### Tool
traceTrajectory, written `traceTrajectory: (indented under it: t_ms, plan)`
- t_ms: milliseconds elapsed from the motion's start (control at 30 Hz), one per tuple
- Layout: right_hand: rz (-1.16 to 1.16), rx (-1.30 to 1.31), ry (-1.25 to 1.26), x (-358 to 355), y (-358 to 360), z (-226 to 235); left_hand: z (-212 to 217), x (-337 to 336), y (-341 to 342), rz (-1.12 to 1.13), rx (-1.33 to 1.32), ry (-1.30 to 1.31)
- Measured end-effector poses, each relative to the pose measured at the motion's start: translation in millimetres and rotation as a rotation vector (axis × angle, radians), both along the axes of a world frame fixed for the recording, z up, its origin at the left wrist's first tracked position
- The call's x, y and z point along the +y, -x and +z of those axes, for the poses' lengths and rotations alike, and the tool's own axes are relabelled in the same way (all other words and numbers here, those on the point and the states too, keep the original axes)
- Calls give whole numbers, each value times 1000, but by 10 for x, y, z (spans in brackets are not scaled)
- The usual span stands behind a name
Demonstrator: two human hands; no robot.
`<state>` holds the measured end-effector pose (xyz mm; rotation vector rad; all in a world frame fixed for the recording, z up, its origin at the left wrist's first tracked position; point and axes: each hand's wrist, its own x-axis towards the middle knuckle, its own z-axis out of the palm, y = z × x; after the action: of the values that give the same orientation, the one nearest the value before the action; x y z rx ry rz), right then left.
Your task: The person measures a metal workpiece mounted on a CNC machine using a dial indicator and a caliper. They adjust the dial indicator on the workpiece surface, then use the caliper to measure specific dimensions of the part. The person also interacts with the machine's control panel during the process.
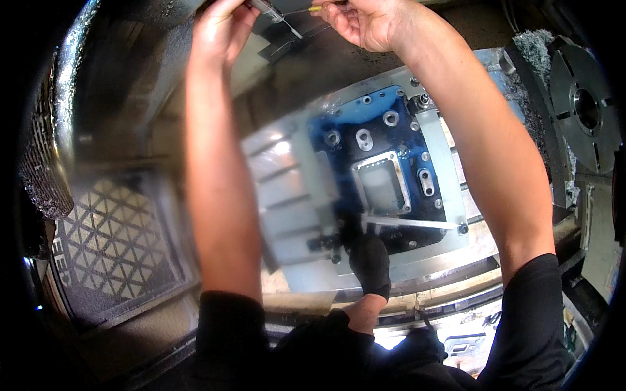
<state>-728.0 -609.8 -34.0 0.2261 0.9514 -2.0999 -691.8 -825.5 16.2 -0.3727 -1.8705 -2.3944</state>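
At the top of the head view my left hand (222, 32) is closed round a grey metal cylindrical piece (266, 9), partly cut off by the upper edge. A thin stem with a pale tip (292, 28) points down and right from it. My right hand (368, 25) pinches a thin tool with a yellow part (315, 9). Its fine shaft reaches left to the cylindrical piece; whether they touch I cannot tell. Below my arms lies a blue and black metal plate (385, 140) with several bosses and a rectangular framed opening (385, 186).
The plate sits on a pale slotted machine table (280, 176). A white bar (417, 223) lies across its near end, beside my black-covered foot (370, 264). At right stands a round slotted metal disc (583, 107) near heaped metal shavings (536, 49). A triangle-patterned panel (117, 238) is at left.
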Motion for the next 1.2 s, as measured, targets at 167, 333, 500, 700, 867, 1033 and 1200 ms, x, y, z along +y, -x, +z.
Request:
traceTrajectory:
  t_ms: [167,333,500,700,867,1033,1200]
  plan:
    - [-116,479,-326,28,-320,215,28,48,-31,4,8,3]
    - [-164,917,-783,30,-373,177,10,50,-30,30,-9,14]
    - [-371,1482,-913,58,-342,42,20,14,-12,-25,0,30]
    - [-492,1206,-801,195,-568,-36,8,81,-49,60,43,57]
    - [-682,1365,-815,-95,-837,-350,25,240,-84,204,110,80]
    - [-826,1361,-784,-195,-856,-401,50,604,-215,505,149,154]
    - [-731,1241,-673,-162,-954,-207,112,510,-307,454,30,175]
